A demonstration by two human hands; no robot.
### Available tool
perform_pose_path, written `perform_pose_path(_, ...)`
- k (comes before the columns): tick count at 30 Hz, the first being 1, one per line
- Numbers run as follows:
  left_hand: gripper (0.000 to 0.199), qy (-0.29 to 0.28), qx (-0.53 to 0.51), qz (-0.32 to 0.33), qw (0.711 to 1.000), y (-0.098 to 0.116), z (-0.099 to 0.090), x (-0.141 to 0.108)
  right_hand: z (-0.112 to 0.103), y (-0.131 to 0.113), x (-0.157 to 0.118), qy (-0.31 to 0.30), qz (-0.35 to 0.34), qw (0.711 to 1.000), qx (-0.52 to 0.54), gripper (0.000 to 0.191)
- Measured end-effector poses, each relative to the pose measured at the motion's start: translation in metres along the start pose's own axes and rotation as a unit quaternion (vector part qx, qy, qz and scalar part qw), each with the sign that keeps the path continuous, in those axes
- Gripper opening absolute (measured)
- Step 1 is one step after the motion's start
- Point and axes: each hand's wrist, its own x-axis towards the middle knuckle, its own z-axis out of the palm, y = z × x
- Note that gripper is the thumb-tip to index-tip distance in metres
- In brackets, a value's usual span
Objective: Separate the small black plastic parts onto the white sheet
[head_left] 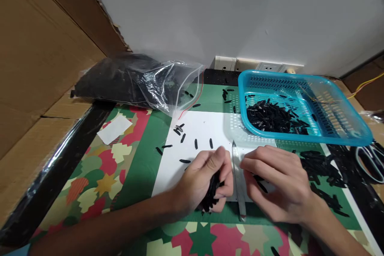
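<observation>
The left hand's fingers are curled around a clump of slender black pieces point(211, 195), the thumb folded over the top; that left hand point(198, 177) is over the near part of a white sheet point(199, 122). The right hand point(280, 184) is bent, palm down, just right of it; whether its fingertips pinch anything I cannot tell, though dark pieces show beneath the palm. Between the hands a pointed metal tool point(239, 186) lies lengthwise, tip to the far side. Loose black pieces point(196, 144) dot the sheet beyond the left hand, and more lie in a spread point(322, 168) to the right. Farther right stands a blue basket point(309, 140) with a dark heap point(271, 118) at its left end. At far left, a clear zip bag point(163, 88) bulges with black contents. Scissors point(368, 163) rest at the right edge
</observation>
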Motion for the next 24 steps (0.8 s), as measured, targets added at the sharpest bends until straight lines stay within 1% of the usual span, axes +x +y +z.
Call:
perform_pose_path(1,0.061,-0.005,-0.012,0.008,1.000,0.001,-0.001,0.001,-0.001,0.004,0.000,-0.029,-0.015,0.998,-0.046,0.014)
perform_pose_path(2,0.060,-0.008,-0.023,0.014,1.000,0.002,-0.002,0.002,-0.002,0.007,0.000,-0.046,-0.026,0.995,-0.085,0.013)
perform_pose_path(3,0.059,-0.010,-0.031,0.016,0.999,0.003,-0.003,0.002,-0.002,0.010,0.001,-0.049,-0.032,0.992,-0.115,0.010)
perform_pose_path(5,0.057,-0.006,-0.036,0.017,0.999,0.007,-0.004,0.003,-0.002,0.014,0.000,-0.023,-0.029,0.989,-0.145,0.011)
perform_pose_path(7,0.056,0.009,-0.028,0.015,0.999,0.009,-0.003,0.003,-0.001,0.014,-0.001,0.001,-0.019,0.989,-0.146,0.010)
perform_pose_path(10,0.055,0.044,-0.005,0.014,0.999,0.011,-0.002,0.003,0.000,0.008,-0.003,0.004,0.000,0.996,-0.091,0.024)
perform_pose_path(13,0.054,0.082,0.012,0.008,0.996,0.008,0.000,0.004,0.003,-0.005,-0.001,0.020,0.010,1.000,0.009,0.018)
perform_pose_path(15,0.051,0.102,0.039,0.024,0.994,0.006,0.001,0.004,0.008,-0.013,0.001,0.028,0.011,0.998,0.050,0.015)
perform_pose_path(17,0.048,0.118,0.098,0.070,0.986,0.005,0.001,0.004,0.015,-0.019,0.003,0.029,0.009,0.997,0.066,0.013)
perform_pose_path(20,0.048,0.140,0.198,0.135,0.961,0.006,0.000,0.004,0.024,-0.022,0.004,0.032,0.006,0.997,0.067,0.008)
perform_pose_path(22,0.047,0.147,0.226,0.149,0.951,0.006,-0.001,0.003,0.028,-0.022,0.003,0.029,0.004,0.997,0.067,0.008)
perform_pose_path(24,0.046,0.149,0.225,0.143,0.952,0.006,-0.001,0.003,0.028,-0.022,0.003,0.019,0.004,0.997,0.074,0.013)
